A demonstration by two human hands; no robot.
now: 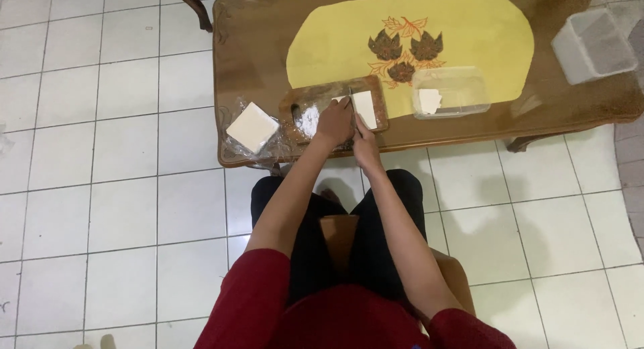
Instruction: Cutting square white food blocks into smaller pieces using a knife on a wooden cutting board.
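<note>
Cutting is in hand: the left hand (333, 123) presses flat on a white block (364, 107) lying on the wooden board (295, 104) at the table's front edge, while the right hand (363, 142) is closed round what looks like a knife, blade barely visible. Judged next: a steady downward stroke, fingers kept clear. Count: one board, one wrapped white block (252, 126) at the front left corner, two clear plastic containers (451, 92), one yellow mat (469, 27).
</note>
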